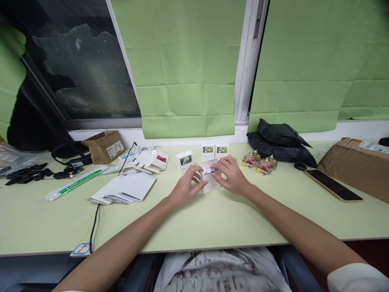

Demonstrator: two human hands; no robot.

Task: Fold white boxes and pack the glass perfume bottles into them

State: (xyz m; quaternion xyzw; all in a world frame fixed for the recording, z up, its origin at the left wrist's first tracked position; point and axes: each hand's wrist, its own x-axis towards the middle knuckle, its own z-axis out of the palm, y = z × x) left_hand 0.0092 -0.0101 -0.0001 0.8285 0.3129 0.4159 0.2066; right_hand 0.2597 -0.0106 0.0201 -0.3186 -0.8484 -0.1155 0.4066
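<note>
Upright on the table in front of me is a small white carton [212,184] with its top flap raised and printed text on the near side. My left hand [187,185] grips its left edge between thumb and fingers. At the carton's top right, my right hand [231,175] has its fingers closed on the opening and flap. Whatever lies inside the carton is hidden. Just behind stand three small white boxes with flower pictures: one box [184,160] to the left, and a pair, a left box [208,151] and a right box [222,151], side by side.
Flattened cartons [148,160] and folded white sheets [124,187] lie left. Right are ornate pink-and-gold bottles [261,163], black plastic bags [281,142], a phone [332,185] and a large brown parcel [355,166]. An open cardboard box [105,148] and a black cable [95,223] are farther left.
</note>
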